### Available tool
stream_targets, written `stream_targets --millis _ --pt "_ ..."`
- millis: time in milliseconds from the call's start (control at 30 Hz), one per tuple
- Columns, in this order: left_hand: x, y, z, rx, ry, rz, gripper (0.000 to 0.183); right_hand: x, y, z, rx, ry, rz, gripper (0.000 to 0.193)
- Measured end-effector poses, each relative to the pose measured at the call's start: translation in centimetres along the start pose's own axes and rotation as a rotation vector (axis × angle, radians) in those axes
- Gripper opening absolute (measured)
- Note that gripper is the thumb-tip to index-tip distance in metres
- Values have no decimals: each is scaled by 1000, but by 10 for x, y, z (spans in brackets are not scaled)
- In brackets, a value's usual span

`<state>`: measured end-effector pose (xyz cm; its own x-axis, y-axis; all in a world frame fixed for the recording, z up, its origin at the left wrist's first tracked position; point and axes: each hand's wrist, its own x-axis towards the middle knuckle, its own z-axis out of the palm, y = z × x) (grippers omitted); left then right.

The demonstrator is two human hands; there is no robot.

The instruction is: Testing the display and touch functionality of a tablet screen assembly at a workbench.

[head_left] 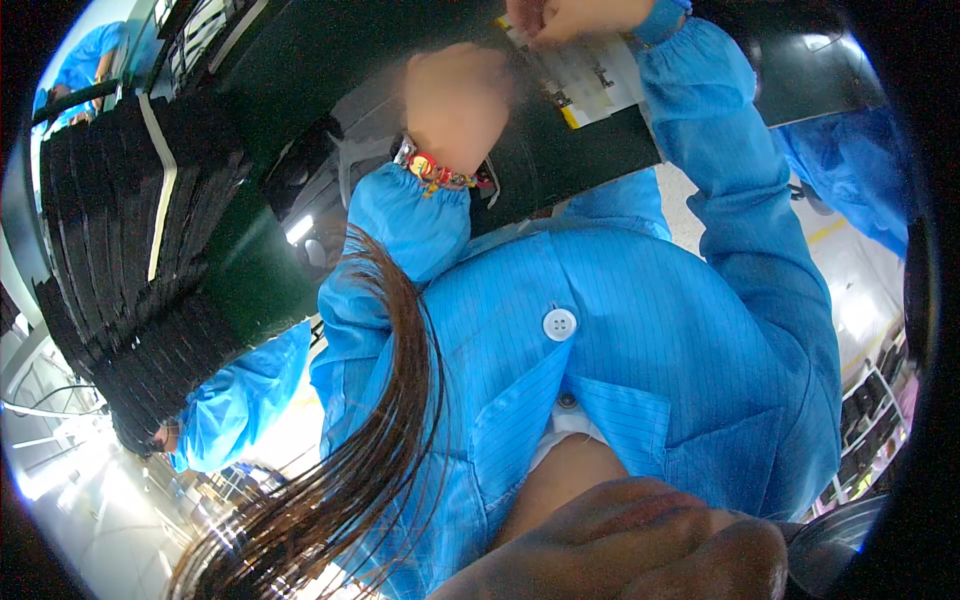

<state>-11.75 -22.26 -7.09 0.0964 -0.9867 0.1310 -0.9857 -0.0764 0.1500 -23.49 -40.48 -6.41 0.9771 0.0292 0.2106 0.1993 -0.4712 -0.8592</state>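
Note:
My left hand (455,105), with a red and gold beaded bracelet (435,172) at its wrist, hovers over or rests on the dark green table (270,150). Its fingers are smeared and turned away from view. Beside it lies a grey, see-through plastic bag or sheet (365,125). At the top edge my right hand (585,18) is partly cut off, its fingers bent at the upper left corner of a white printed sheet (600,85) with yellow edge marks. What those fingers hold, if anything, cannot be made out.
A tall stack of black flat pieces (120,200) with a pale strip (158,190) across it stands on the left. Other people in blue are partly visible: a sleeve (245,400) at lower left, another person (90,60) at upper left, blue clothing (850,170) at right.

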Motion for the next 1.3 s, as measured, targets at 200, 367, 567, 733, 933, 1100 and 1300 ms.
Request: stream_targets --millis 200,367,567,733,933,1100,1300 --pt "3 4 -6 -7 -16 14 20 2 16 5 116 -47 -62 23" --pt "1 1 0 -18 16 18 20 13 -3 9 -115 -49 552 20" --pt "4 1 -10 12 -92 42 20 13 8 14 23 16 570 19" --pt "-10 -1 -28 -84 27 78 36 14 -2 12 -50 11 580 18" --pt "-70 -56 -66 -62 80 -47 42 11 2 13 -97 6 554 17" --pt "-160 -115 -73 67 113 -338 41 10 -5 15 -223 -5 489 17" --pt "-187 -111 -29 -215 294 -762 48 3 -2 -10 52 68 610 21"
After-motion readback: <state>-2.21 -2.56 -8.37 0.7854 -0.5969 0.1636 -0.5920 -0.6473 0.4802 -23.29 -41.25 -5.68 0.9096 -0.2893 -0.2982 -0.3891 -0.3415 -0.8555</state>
